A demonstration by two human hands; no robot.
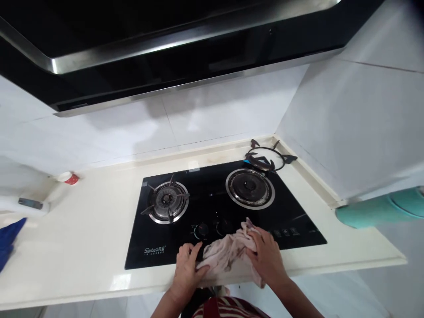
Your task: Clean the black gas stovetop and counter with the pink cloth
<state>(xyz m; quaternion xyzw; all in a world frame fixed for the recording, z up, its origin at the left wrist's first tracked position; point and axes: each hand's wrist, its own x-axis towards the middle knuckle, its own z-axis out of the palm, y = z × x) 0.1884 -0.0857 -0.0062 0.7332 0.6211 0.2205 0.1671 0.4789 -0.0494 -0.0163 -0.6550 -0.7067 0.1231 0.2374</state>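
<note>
A crumpled pale pink cloth (228,251) is bunched over the front edge of the black glass gas stove (205,179). My right hand (266,256) grips its right end, fingers curled into the folds. My left hand (187,267) is closed on the left end, thumb against the fabric; a dark patch by its fingers is too unclear to name. Just beyond the cloth are two black control knobs, a left knob (202,229) and a right knob (224,227). The left burner (167,201) carries its pan support. The right burner (250,187) is bare and stained.
A loose black pan support (281,160) and a dark burner part (261,163) lie at the stove's back right corner. A range hood (185,57) hangs overhead. A red-and-white paper cup (71,178) lies on the counter (99,225); a teal cylinder (367,208) is at right.
</note>
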